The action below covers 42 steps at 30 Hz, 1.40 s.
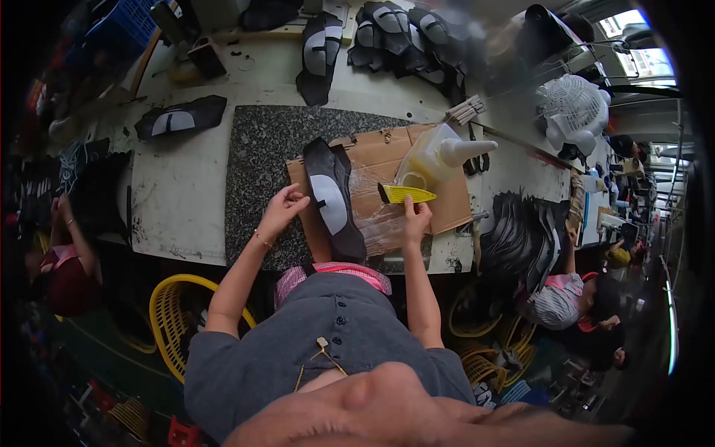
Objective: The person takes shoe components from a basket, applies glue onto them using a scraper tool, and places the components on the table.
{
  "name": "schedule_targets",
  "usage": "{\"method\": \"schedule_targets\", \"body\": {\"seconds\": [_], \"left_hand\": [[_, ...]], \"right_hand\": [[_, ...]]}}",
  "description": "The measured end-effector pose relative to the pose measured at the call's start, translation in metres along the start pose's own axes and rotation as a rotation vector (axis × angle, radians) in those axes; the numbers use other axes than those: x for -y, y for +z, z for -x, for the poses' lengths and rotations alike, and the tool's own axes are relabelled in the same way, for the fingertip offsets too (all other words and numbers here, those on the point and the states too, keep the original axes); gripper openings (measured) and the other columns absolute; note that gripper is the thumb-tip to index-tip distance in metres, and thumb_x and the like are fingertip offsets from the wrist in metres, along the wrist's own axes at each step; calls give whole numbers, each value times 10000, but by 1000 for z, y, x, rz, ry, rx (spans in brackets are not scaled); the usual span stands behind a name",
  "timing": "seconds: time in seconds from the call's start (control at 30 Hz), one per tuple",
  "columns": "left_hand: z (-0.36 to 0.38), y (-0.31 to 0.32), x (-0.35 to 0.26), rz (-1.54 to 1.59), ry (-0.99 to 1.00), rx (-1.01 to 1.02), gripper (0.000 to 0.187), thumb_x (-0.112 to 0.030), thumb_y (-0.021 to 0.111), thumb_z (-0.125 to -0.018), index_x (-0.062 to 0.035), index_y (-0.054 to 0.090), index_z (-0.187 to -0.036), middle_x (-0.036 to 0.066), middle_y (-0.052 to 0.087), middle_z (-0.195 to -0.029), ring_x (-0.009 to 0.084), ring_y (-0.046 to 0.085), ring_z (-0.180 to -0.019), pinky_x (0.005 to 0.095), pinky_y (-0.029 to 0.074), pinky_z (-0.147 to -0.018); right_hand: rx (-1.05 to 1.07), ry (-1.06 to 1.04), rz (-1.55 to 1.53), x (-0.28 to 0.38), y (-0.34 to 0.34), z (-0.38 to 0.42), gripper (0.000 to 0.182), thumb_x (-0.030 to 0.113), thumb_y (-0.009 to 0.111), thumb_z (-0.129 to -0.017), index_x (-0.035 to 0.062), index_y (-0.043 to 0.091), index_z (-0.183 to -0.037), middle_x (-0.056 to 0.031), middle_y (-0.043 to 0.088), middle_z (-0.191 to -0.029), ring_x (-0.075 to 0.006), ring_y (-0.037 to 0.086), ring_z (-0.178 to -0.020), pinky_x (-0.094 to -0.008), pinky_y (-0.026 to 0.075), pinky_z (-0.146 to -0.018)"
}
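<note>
Yellow tool [407,194] in right hand [418,219], black piece [319,161], cardboard [453,203]

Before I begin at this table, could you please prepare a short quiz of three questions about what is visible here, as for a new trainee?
1. Which hand holds the yellow tool?
2. True or false: the bottle rests directly on the dark speckled slab.
3. The black piece beside the left hand carries a large patch. Its colour is:
A) red
B) whitish
C) green

Key:
1. The right hand.
2. False; it is on the cardboard.
3. B
</note>
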<state>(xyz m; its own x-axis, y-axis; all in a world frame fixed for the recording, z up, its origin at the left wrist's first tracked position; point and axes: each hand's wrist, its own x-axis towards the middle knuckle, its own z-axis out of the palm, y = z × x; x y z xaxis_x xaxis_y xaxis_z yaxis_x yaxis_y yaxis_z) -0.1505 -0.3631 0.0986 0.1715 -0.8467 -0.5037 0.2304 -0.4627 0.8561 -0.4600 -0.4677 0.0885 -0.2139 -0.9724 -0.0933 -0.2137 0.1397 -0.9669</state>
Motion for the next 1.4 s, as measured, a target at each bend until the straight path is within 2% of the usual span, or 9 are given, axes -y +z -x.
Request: {"method": "schedule_targets", "body": {"seconds": [0.13, 0.23, 0.47, 0.5, 0.73, 0.97, 1.07, 1.2, 1.4], "left_hand": [[-2, 42, 28, 85, 79, -15, 599, -109, 750, -788, 56, 458, -1284, 15, 598, -913, 70, 595, -795, 196, 497, -722], [-3, 46, 32, 126, 63, -32, 514, -56, 729, -793, 37, 496, -1242, 6, 618, -922, 67, 601, -834, 201, 495, -765], [3, 45, 10, 419, -79, -13, 612, -7, 711, -791, 40, 380, -1304, 67, 628, -1006, 133, 627, -914, 233, 518, -796], [5, 46, 5, 455, -96, -32, 603, -4, 710, -790, 34, 383, -1296, 65, 626, -1002, 135, 629, -909, 234, 523, -787], [0, 28, 20, 637, -287, 76, 482, -17, 690, -804, -19, 439, -1216, 34, 619, -1012, 99, 623, -911, 206, 535, -758], [-3, 26, 22, 560, -248, 137, 474, -44, 654, -845, -4, 450, -1271, 13, 620, -1072, 60, 613, -914, 173, 528, -758], [-3, 25, 26, 558, -222, 143, 453, -33, 651, -846, -8, 473, -1261, 7, 625, -1056, 63, 615, -919, 173, 530, -772], [-6, 27, 27, 562, -195, 135, 413, 1, 648, -840, -22, 511, -1229, -1, 631, -1029, 73, 623, -910, 184, 535, -765], [-7, 27, 30, 545, -172, 109, 425, 11, 652, -837, -18, 498, -1233, 10, 623, -1044, 85, 630, -904, 189, 541, -761]], "right_hand": [[407, -471, 309, 43, 83, 10, 63, 108, 635, -838, 47, 640, -854, -83, 629, -781, -238, 556, -705, -349, 399, -638], [286, -732, 471, 42, 132, -21, 64, 117, 618, -820, 85, 642, -871, -92, 612, -816, -313, 536, -808, -404, 387, -710], [686, -736, 447, 27, 121, -68, 106, 151, 644, -797, 82, 674, -873, -97, 645, -808, -287, 570, -776, -397, 403, -687], [808, -513, 376, 35, 111, -70, 117, 137, 651, -785, 44, 673, -852, -136, 628, -754, -308, 577, -697, -394, 423, -622], [549, -453, 234, 43, 125, -32, 136, 114, 657, -791, -17, 639, -823, -164, 610, -718, -290, 579, -644, -367, 428, -586], [746, -83, 161, 20, 29, -8, 127, 97, 668, -803, 4, 671, -890, -85, 628, -755, -154, 536, -619, -285, 419, -590], [508, -312, 66, 4, 36, 17, 101, 73, 659, -807, 11, 668, -887, -80, 635, -777, -191, 561, -660, -295, 428, -615], [611, -623, 299, -10, -10, 38, 87, 76, 655, -789, 89, 666, -874, -44, 647, -829, -234, 586, -796, -334, 379, -728], [457, -582, 310, -10, -36, 60, 126, 78, 616, -792, 125, 678, -892, -22, 657, -857, -208, 585, -837, -330, 358, -777]]}}
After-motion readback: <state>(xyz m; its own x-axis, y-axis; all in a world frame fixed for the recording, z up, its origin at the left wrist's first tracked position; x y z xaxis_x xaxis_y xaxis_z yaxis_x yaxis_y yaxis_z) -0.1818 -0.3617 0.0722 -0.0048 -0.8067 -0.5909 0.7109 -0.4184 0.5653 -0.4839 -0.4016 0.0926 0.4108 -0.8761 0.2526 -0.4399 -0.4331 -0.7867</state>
